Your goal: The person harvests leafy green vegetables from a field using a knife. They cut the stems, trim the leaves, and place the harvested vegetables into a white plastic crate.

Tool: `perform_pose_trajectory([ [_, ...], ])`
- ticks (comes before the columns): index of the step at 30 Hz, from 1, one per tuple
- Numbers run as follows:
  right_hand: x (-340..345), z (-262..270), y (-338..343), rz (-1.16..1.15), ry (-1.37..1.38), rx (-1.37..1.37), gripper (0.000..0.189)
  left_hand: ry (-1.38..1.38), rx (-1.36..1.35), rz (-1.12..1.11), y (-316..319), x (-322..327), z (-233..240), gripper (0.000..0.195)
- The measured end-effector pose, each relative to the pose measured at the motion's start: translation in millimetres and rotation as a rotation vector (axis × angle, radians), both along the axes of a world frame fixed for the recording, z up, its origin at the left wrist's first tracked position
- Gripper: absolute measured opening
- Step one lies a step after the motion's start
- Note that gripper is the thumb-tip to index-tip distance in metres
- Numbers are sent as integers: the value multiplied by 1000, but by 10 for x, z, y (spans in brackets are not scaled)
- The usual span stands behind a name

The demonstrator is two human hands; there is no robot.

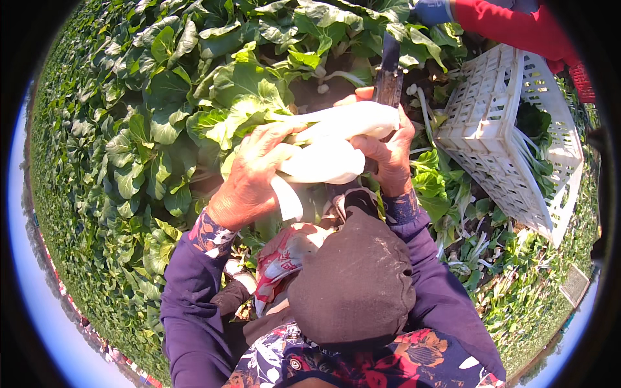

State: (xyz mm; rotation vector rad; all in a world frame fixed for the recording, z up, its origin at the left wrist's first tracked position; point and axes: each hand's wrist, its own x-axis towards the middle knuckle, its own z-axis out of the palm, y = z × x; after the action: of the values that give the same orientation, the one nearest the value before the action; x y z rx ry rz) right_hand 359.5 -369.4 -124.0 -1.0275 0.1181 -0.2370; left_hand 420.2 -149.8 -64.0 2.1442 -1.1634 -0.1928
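Two heads of bok choy lie across my hands, one pale head (359, 119) above the other (325, 162), their white bases toward the right. My left hand (250, 177) grips them from the leafy side. A loose white stalk (287, 199) hangs below its fingers. In my right hand (388, 150) is a knife-like tool (389, 72) with a worn, dark upper part pointing away from me; the rest is hidden behind the hand and the bok choy. The right thumb presses on the base of the lower head.
Dense bok choy plants (160, 111) grow ahead and left. At right, a white plastic crate (480, 102) stands tilted with greens inside. Cut leaves and stalks (470, 247) litter the ground. Another person's red sleeve (509, 24) and blue glove (433, 11) reach in at the top right.
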Motion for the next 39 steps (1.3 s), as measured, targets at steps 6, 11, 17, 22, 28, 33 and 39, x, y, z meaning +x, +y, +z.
perform_pose_trajectory([
  [6,-225,1061,-407,-125,-225,-686,52,149,-173,336,397,-436,287,27],
  [11,157,722,-30,610,-369,-272,66,445,-215,280,385,-526,319,38],
  [17,143,-97,366,941,-24,212,120,866,-141,107,517,-640,-274,34],
  [22,-81,-380,191,816,202,108,118,1237,-222,267,738,-809,-400,46],
  [28,-410,-694,188,697,127,698,88,866,-370,665,709,-952,-489,105],
  [33,-371,-989,230,476,498,246,58,1402,-377,600,123,-1219,-1546,77],
  [39,-588,-1366,-88,143,521,61,45,551,-73,541,349,-703,-1735,45],
])
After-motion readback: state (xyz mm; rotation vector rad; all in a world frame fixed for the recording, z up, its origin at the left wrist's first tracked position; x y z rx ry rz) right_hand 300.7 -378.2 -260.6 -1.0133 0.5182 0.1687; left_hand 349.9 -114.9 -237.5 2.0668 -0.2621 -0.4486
